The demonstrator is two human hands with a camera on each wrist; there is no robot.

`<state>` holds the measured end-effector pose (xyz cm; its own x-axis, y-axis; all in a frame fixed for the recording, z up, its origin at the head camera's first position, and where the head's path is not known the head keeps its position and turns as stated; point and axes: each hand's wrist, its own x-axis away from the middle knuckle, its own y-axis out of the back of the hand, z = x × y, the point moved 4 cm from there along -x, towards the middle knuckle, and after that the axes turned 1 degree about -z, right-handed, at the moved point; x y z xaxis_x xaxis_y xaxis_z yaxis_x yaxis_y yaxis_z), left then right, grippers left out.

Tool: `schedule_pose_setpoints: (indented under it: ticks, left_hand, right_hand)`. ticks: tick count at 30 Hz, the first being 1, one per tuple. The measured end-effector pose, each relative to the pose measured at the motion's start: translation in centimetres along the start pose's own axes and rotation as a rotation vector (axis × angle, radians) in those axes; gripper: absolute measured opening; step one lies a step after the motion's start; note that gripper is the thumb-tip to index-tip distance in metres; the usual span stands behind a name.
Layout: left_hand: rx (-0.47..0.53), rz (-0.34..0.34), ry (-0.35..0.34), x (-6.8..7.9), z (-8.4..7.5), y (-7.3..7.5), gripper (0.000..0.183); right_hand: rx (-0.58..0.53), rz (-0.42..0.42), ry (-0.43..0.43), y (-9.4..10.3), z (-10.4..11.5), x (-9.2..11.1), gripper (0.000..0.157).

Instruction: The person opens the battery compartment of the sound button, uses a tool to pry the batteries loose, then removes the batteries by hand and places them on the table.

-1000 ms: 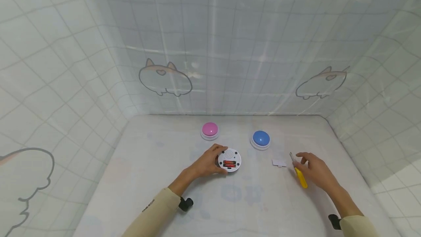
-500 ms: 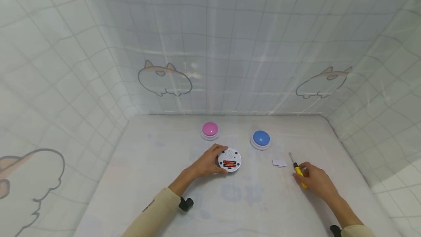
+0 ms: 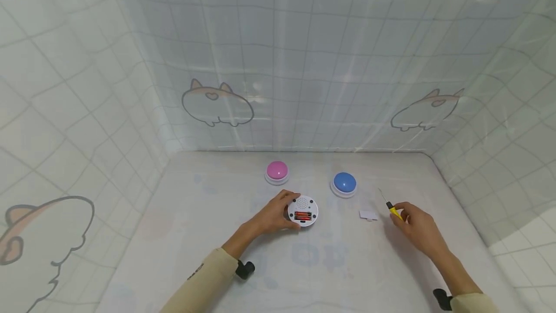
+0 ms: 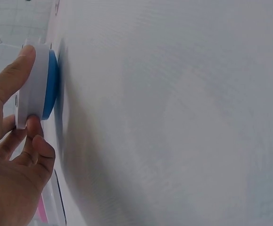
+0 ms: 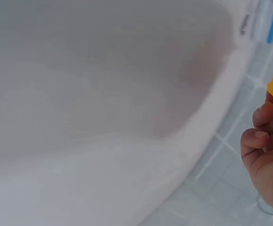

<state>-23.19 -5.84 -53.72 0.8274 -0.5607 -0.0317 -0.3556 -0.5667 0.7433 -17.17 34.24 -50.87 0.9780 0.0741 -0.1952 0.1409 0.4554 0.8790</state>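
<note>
Near the back edge of the worktop (image 3: 347, 279): pink button (image 3: 277, 171), with blue button (image 3: 344, 183) to its right, both dome up.
Mid-worktop, left hand (image 3: 275, 214): grasping the upturned button (image 3: 309, 206), its blue dome (image 4: 51, 87) facing down, red batteries (image 3: 302, 216) exposed.
Toward the right edge, right hand (image 3: 419, 228): gripping a yellow screwdriver (image 3: 389, 205), its shaft (image 3: 383, 195) angled toward the back edge.
Between the hands, nearer the right: white cover (image 3: 368, 215) lying flat.

Left grip (image 3: 272, 215), right grip (image 3: 419, 230)—both curled
</note>
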Motion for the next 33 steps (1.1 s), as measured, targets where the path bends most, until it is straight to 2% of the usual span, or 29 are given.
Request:
schedule_pose_setpoints:
  ticks: [8, 13, 23, 28, 33]
  left_hand:
    - [0.001, -0.006, 0.004, 0.1, 0.2, -0.3, 0.095]
    - [0.007, -0.011, 0.0, 0.2, 0.0, -0.3, 0.096]
    - [0.023, 0.001, 0.003, 0.3, 0.3, -0.7, 0.098]
    - [0.027, 0.005, 0.009, 0.3, 0.4, -0.8, 0.097]
    - [0.017, -0.003, -0.004, 0.4, 0.3, -0.8, 0.095]
  right_hand:
    - [-0.035, -0.079, 0.095, 1.0, 3.1, -0.6, 0.027]
    - [-0.07, -0.083, 0.118, 1.2, 4.7, -0.7, 0.026]
    - [-0.219, 0.04, 0.063, 0.3, 7.3, -0.9, 0.027]
    - [-0.229, 0.092, 0.052, -1.0, 8.9, -0.9, 0.025]
    - [-0.214, 0.142, 0.087, -2.4, 10.4, -1.0, 0.025]
